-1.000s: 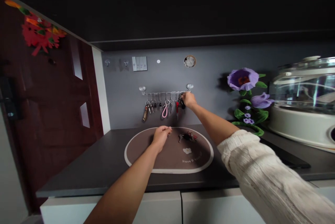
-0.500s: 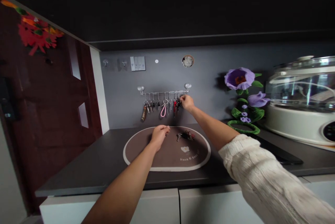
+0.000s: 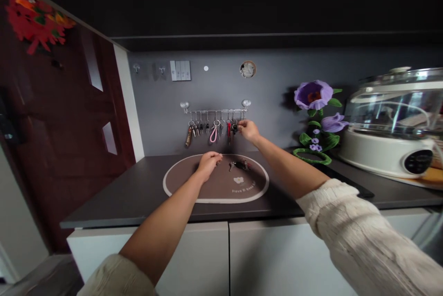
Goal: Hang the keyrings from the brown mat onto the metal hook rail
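My right hand [image 3: 249, 130] is up at the right end of a clear wall-mounted hook rack [image 3: 217, 111]. Its thumb and fingertips are pinched at a dark key ring [image 3: 235, 127] among the hanging keys. Along the rack hang several other sets, among them a brown strap fob [image 3: 188, 136], a pink loop [image 3: 213, 134] and a red fob [image 3: 229, 132]. Lower down, my left hand [image 3: 208, 165] hovers over the brown oval mat [image 3: 194, 190] with curled fingers; whatever they hold is hidden. A small bunch of keys [image 3: 240, 165] lies on the mat, right of that hand.
Purple artificial flowers [image 3: 314, 95] stand on the dark counter [image 3: 117, 190] at right, beside a white appliance with a clear cover [image 3: 377, 150]. A dark shelf [image 3: 221, 5] overhangs the counter. White switches [image 3: 180, 70] and a round wall hole [image 3: 248, 69] are above the rack.
The camera view has tilted down, so more of the cabinet fronts shows. Both hands stay in nearly the same places, the right one still at the rack's right end.
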Motion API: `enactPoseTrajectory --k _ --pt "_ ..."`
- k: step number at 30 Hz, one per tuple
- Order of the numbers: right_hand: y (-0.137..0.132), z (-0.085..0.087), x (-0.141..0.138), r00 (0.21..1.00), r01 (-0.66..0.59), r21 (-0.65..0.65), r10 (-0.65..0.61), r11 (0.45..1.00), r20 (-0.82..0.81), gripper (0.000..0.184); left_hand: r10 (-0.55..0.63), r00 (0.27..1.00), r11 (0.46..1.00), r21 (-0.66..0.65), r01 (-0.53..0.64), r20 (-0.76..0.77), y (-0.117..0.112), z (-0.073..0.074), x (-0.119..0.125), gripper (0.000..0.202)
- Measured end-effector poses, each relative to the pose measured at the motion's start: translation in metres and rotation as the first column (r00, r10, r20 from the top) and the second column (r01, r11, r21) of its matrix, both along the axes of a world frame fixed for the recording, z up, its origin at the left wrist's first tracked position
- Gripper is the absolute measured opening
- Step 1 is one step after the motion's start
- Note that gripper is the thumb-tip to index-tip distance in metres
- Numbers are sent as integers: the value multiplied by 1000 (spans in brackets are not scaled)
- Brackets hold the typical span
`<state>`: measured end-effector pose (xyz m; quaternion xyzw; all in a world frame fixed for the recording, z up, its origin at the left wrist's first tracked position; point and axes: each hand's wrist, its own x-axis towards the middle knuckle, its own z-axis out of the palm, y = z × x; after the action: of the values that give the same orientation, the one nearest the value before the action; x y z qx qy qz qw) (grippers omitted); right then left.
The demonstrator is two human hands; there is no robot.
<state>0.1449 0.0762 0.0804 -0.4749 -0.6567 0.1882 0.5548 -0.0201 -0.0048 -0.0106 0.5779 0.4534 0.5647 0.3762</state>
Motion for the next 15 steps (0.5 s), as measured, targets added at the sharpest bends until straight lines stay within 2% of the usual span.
enactPoseTrajectory --k 5,9,15 --pt "-24 -14 0 995 -95 -41 95 995 -21 14 2 999 1000 8 -1 -39 -3 1 0 13" --pt "-39 -34 1 988 -156 -45 157 987 9 11 6 998 1000 19 -5 -61 -3 1 0 12" --pt "-53 -67 4 978 -138 -22 140 990 158 20 -39 995 998 39 43 -95 -4 0 1 13"
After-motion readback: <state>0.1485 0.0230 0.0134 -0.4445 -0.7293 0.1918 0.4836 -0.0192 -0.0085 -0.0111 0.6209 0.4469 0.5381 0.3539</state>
